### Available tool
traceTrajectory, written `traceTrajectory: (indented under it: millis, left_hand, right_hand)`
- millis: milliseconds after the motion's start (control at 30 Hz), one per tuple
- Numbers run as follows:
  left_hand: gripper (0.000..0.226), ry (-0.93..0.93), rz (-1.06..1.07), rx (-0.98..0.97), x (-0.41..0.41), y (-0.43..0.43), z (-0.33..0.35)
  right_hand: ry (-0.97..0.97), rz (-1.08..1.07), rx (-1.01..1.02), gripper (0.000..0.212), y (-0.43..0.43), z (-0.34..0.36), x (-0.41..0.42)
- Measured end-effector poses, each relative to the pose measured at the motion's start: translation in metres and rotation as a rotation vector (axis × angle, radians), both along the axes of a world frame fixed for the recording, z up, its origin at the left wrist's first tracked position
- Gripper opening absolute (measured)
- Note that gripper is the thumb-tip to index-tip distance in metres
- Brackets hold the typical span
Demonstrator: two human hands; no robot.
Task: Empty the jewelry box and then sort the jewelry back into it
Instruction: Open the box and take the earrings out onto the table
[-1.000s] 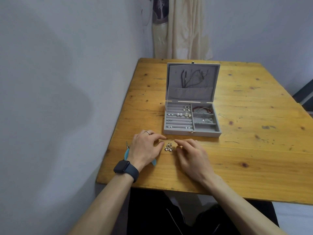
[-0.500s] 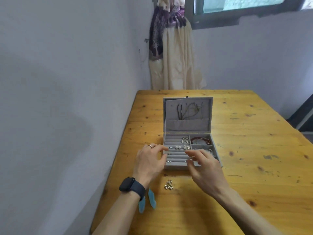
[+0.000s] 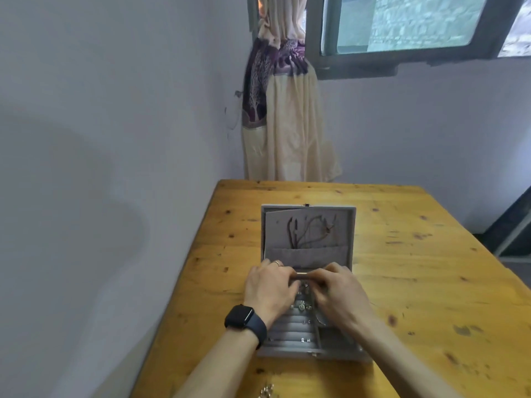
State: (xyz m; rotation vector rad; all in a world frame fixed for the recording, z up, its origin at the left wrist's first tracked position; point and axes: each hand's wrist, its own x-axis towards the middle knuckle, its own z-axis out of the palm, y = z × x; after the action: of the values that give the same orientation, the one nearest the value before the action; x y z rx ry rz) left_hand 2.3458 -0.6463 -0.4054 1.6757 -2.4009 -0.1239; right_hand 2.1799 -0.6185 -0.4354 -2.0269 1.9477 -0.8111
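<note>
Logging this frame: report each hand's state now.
Left hand: fingers curled over the jewelry box; grasp cannot be told.
Right hand: likewise curled; cannot be told.

The jewelry box point(image 3: 339, 354) sits open on the table point(image 3: 416, 282), left of the table's middle, with its lid point(image 3: 342, 225) upright at the far side. Cords point(image 3: 310, 229) hang inside the lid, their lower ends in its pocket. The left hand point(image 3: 268, 288) and right hand point(image 3: 342, 294) lie side by side over the far part of the base, fingertips meeting just before the hinge. Small earrings point(image 3: 304, 338) sit in the rows on the base's left. Loose jewelry point(image 3: 267, 392) lies on the table before the box. Behind the table hangs a curtain point(image 3: 284, 124), with a window point(image 3: 402, 24) to its right.
</note>
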Motion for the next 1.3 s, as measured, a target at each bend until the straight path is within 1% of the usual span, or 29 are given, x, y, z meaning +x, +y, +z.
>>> traceTrajectory:
  millis: [67, 133, 300, 400, 500, 567, 600, 733, 800, 867, 933, 1033, 1133, 1200, 1300]
  left_hand:
    - [0.037, -0.078, -0.002, -0.013, -0.004, -0.003, -0.004]
    - [0.037, -0.1, -0.002, -0.018, -0.005, -0.003, -0.007]
    - [0.032, -0.072, -0.028, -0.011, -0.004, -0.001, -0.006]
    - [0.029, -0.048, -0.013, -0.008, -0.005, 0.0, -0.007]
    - [0.026, -0.015, -0.002, 0.0, -0.007, 0.002, -0.005]
    - [0.024, 0.062, 0.016, 0.013, -0.005, 0.005, -0.005]
    - [0.021, 0.128, 0.031, 0.023, -0.002, 0.006, -0.005]
    - [0.012, 0.48, 0.089, 0.099, 0.012, 0.014, -0.001]
    - [0.007, 0.596, 0.091, 0.104, 0.02, 0.021, 0.006]
    - [0.006, 0.665, 0.085, 0.091, 0.03, 0.032, 0.013]
    - [0.005, 0.702, 0.074, 0.094, 0.037, 0.046, 0.019]
    - [0.005, 0.717, 0.044, 0.117, 0.044, 0.07, 0.023]
    - [0.004, 0.692, 0.022, 0.171, 0.048, 0.099, 0.018]
    - [0.004, 0.658, 0.014, 0.202, 0.049, 0.118, 0.009]
    - [0.007, 0.562, -0.006, 0.221, 0.048, 0.144, -0.007]
  right_hand:
    - [0.025, 0.016, 0.018, 0.023, -0.005, -0.001, 0.001]
    - [0.06, 0.036, 0.029, 0.025, -0.008, -0.003, 0.002]
    - [0.156, 0.077, 0.012, 0.025, -0.005, -0.005, -0.001]
    - [0.178, 0.057, 0.056, 0.028, -0.004, -0.002, 0.001]
    - [0.213, 0.067, 0.086, 0.028, -0.005, 0.004, 0.003]
    - [0.219, 0.082, 0.088, 0.026, -0.005, 0.007, 0.002]
    - [0.213, 0.085, 0.092, 0.024, -0.006, 0.008, 0.002]
    - [0.186, 0.085, 0.121, 0.019, -0.007, 0.009, 0.004]
    - [0.175, 0.075, 0.1, 0.019, -0.004, 0.009, 0.006]
    - [0.095, 0.044, 0.051, 0.015, 0.004, 0.012, 0.008]
    - [-0.035, 0.013, -0.009, 0.01, 0.019, 0.019, 0.007]
    - [-0.158, 0.03, -0.096, 0.003, 0.055, 0.028, 0.006]
    - [-0.19, 0.046, -0.121, 0.002, 0.099, 0.023, 0.006]
    - [-0.171, 0.07, -0.101, 0.003, 0.127, 0.013, 0.006]
    - [-0.137, 0.153, 0.033, 0.005, 0.161, -0.003, 0.007]
